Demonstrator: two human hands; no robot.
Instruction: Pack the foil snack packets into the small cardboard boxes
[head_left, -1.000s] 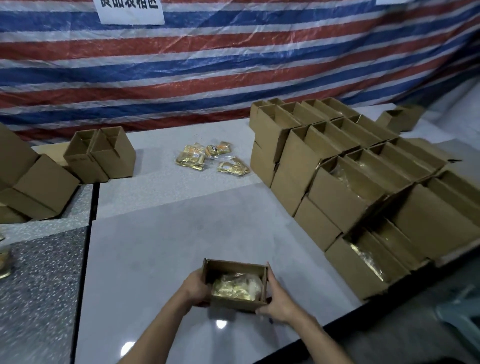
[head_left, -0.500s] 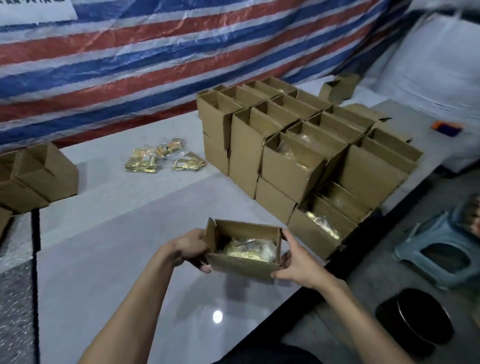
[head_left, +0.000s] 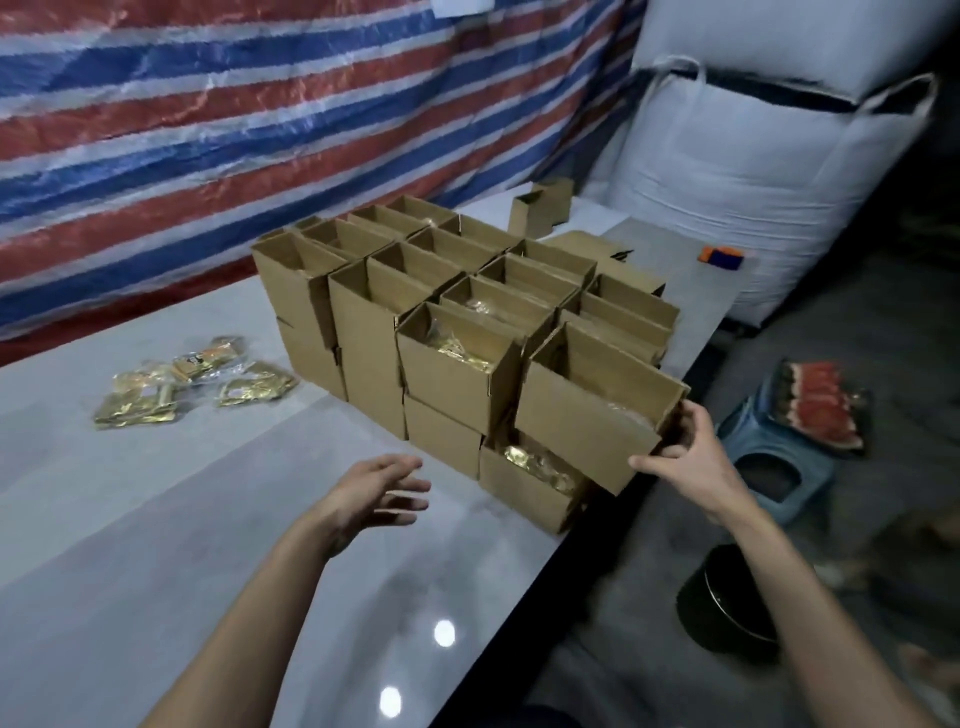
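Box (head_left: 587, 415) both hands held a moment ago now sits on the near end of the stack (head_left: 415, 291), right hand (head_left: 685, 457) fingers pinching its corner, left hand (head_left: 374, 491) off it with fingers spread over the table (head_left: 156, 545), so I read one more packed, with loose packets (head_left: 192, 384) waiting well left of them.

No legible text in view. White sign (head_left: 457, 6) at the top edge of the striped tarp (head_left: 260, 130) was cropped, characters not visible. Foil packets (head_left: 205, 361) carried dark print on orange labels, too blurred to read. Cardboard boxes (head_left: 447, 379) showed plain brown faces.
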